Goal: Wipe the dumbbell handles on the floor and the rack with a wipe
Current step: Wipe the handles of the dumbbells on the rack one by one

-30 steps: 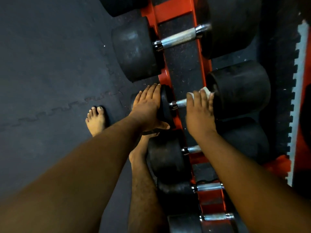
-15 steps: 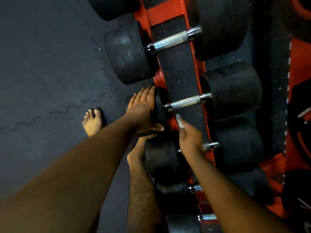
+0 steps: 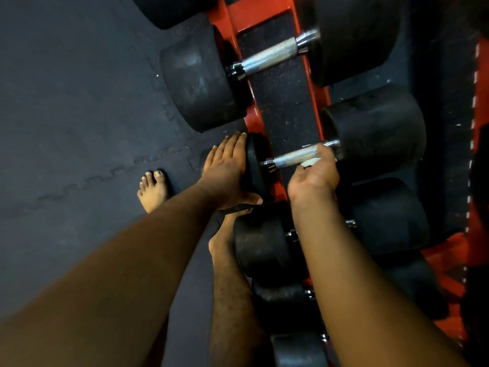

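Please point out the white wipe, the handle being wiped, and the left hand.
wipe (image 3: 310,162), head view, on the white fold showing in the palm.
handle (image 3: 293,155), head view, on its knurled middle.
left hand (image 3: 225,170), head view, on its back.

support: red rack (image 3: 267,11) | carries: black dumbbells (image 3: 203,80) in a row | beside: dark floor mat (image 3: 79,102)

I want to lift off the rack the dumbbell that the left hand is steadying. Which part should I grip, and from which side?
Grip the dumbbell by its knurled handle, likely from above, palm down. The bar lies level across the red rack between two wide black heads; only its middle fits a fist. The right hand with the wipe already cups it from below; the left hand presses the near head.
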`<state>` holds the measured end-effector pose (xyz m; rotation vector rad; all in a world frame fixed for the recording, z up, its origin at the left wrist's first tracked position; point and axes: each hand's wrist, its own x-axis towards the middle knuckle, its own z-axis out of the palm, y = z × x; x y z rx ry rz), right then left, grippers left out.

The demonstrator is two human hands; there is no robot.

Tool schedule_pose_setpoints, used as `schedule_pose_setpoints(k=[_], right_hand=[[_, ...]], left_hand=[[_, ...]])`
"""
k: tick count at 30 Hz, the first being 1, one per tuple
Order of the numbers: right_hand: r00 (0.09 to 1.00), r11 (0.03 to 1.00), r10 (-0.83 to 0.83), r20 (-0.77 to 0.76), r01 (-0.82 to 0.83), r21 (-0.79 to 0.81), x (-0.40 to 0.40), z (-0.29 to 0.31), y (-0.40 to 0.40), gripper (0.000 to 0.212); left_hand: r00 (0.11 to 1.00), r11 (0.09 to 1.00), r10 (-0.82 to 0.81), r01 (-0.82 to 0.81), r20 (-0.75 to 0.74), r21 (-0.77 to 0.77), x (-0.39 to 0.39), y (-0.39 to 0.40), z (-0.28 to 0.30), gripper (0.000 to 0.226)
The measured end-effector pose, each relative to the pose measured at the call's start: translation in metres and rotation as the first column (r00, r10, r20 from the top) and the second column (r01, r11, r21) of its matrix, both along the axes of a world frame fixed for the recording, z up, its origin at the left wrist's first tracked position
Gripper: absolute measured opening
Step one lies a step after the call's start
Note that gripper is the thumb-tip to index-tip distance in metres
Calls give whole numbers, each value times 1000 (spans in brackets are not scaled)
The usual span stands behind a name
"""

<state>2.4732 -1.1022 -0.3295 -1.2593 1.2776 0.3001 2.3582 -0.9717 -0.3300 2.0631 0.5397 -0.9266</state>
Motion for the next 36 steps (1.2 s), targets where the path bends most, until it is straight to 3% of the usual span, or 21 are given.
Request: schedule_pose_setpoints(k=[3, 5, 9, 13, 15, 18, 23, 25, 27, 29, 30, 32, 36], right_hand=[[971, 973, 226, -80, -221, 73, -16, -9, 1, 25], [943, 939, 322, -88, -306, 158, -6, -11, -6, 13], [986, 973, 168, 12, -168, 157, 8, -22, -12, 14], [940, 933, 329, -88, -309, 187, -39, -24, -6, 42], [948, 933, 311, -71, -290, 211, -34, -21, -9, 37], [985, 971, 152, 77, -164, 176, -4, -22, -16, 17], [923, 910, 377, -81, -353, 218, -29, -26, -13, 36], [902, 885, 424, -80, -395, 246, -26, -20, -15, 29], [956, 926, 294, -25, -278, 257, -8, -17, -19, 18], [991, 962, 133, 32, -137, 238, 2, -22, -20, 20], [989, 962, 143, 36, -147, 232, -3, -24, -17, 26], [962, 939, 272, -35, -257, 226, -23, -26, -9, 48], [858, 857, 502, -111, -476, 194, -49, -25, -13, 32]], left_hand=[[1000, 1000, 2, -2, 1, 5, 1, 0, 2, 150], [1000, 1000, 3, -3, -6, -5, 1, 0, 2, 150], [1000, 1000, -4, 4, -6, -8, 0, 1, 2, 149], [1000, 1000, -7, 7, -15, -6, 1, 0, 2, 149], [1000, 1000, -1, 1, -12, -9, 0, 0, 2, 149], [1000, 1000, -4, 4, -4, -6, -1, 0, 1, 149], [1000, 1000, -3, 3, -9, -6, 2, 0, 2, 149], [1000, 1000, -4, 4, -16, -12, 0, 1, 1, 149], [1000, 1000, 2, -2, -11, -14, -1, 1, 1, 148], [1000, 1000, 5, -5, -2, -11, 0, 1, 1, 148], [1000, 1000, 4, -4, 2, -5, 0, 1, 1, 148], [1000, 1000, 0, 0, 0, -1, 2, 0, 2, 149], [1000, 1000, 3, -3, -9, 0, 1, -1, 4, 149]])
